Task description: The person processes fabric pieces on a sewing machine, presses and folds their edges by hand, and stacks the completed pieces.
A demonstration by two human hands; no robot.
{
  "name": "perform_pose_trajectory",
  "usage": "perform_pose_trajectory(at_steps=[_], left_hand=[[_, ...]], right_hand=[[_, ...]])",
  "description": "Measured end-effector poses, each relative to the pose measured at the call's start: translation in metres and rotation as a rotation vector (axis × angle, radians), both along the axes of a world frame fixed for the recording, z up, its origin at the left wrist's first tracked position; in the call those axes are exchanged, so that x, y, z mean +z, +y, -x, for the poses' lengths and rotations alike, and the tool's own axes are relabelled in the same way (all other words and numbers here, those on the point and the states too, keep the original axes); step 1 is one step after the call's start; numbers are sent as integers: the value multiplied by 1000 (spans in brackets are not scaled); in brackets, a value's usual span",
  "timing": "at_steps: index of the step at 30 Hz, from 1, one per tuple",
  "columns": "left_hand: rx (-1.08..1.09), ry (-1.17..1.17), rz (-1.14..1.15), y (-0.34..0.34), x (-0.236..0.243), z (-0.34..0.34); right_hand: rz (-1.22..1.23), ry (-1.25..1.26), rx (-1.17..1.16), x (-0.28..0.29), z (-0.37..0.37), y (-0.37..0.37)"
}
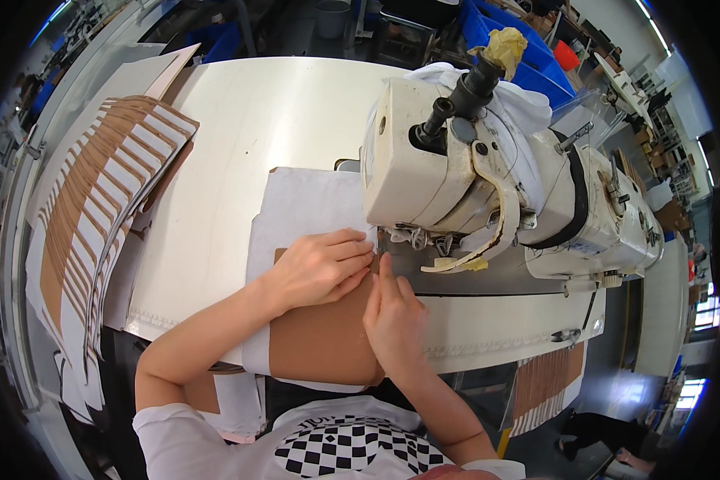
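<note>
A brown leather-like panel lies on a white sheet on the sewing table, below the head of a sewing machine. My left hand rests over the panel's upper part, fingers bent and close together, gripping it near the needle area. From the right, my right hand holds the panel's right edge, with the index finger stretched toward the machine's foot. Both hands' fingertips almost meet there. The needle and the exact spot under the fingertips are hidden.
A fanned stack of brown-and-white panels lies at the table's left end. More striped panels hang below the right front edge. The machine's pale curved lever juts out right of my hands. Blue bins stand behind.
</note>
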State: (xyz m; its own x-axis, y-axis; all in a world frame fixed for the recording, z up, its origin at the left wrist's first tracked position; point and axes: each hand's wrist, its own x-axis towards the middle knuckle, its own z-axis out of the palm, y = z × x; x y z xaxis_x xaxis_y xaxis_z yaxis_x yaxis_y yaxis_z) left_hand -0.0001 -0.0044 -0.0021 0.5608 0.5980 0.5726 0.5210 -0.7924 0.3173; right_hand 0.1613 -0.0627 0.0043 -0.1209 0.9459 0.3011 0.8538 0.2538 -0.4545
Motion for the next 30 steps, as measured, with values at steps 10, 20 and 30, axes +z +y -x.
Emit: perform_pose_trajectory(at_steps=[10,20,30], left_hand=[[12,30,20,0,2,-1],[17,24,-9,4,3,1],[33,8,-5,5,2,3]], right_hand=[[39,-32,-13,3,-1,0],[30,-42,-27,3,1,0],[44,-49,-33,1,4,0]])
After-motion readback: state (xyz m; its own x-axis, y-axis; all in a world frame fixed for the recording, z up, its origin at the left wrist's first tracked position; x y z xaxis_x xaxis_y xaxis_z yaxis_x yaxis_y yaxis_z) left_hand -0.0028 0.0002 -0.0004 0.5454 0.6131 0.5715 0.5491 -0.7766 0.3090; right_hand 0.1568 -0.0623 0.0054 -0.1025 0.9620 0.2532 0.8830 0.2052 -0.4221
